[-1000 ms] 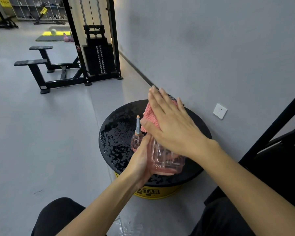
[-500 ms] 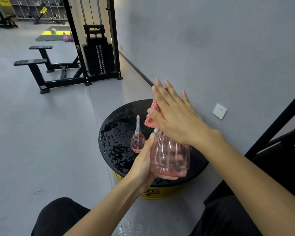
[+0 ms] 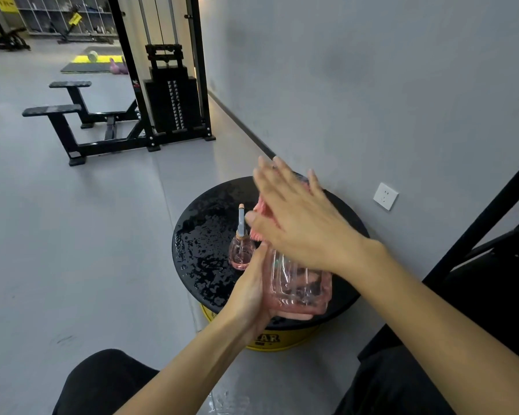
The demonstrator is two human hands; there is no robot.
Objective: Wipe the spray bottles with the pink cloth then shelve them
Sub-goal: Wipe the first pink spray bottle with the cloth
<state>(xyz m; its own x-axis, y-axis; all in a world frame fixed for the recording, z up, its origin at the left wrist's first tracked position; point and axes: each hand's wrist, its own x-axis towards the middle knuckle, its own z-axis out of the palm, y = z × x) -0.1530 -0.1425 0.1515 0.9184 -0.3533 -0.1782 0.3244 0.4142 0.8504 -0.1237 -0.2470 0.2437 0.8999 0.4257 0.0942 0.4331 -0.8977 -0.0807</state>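
**Spray bottle mid-wipe: thin, wet plastic, held from below**

Cupping the large spray bottle [image 3: 297,283] from the side and underneath, the left hand [image 3: 252,292] has its fingers curled beneath the base and holds it just above the tabletop [image 3: 204,235]. The right hand [image 3: 300,229] lies flat, fingers straight and splayed, pressing the pink cloth [image 3: 262,209] over the bottle's top; the spray head is hidden under it.

The clear pink plastic looks thin and nearly empty, so probably light and a little springy under a squeeze. The tabletop is beaded with water, so the walls are likely slick. A hold under the base and round the ribbed body seems safest; the neck would do for carrying it to a shelf. The small spray bottle [image 3: 241,253] stands upright just left of the hands, narrow and easily toppled.

Compared with half a second ago, the right hand has slid lower and leftward, now blurred with motion, and the neck that then showed below the thumb is covered. The small bottle has not moved.
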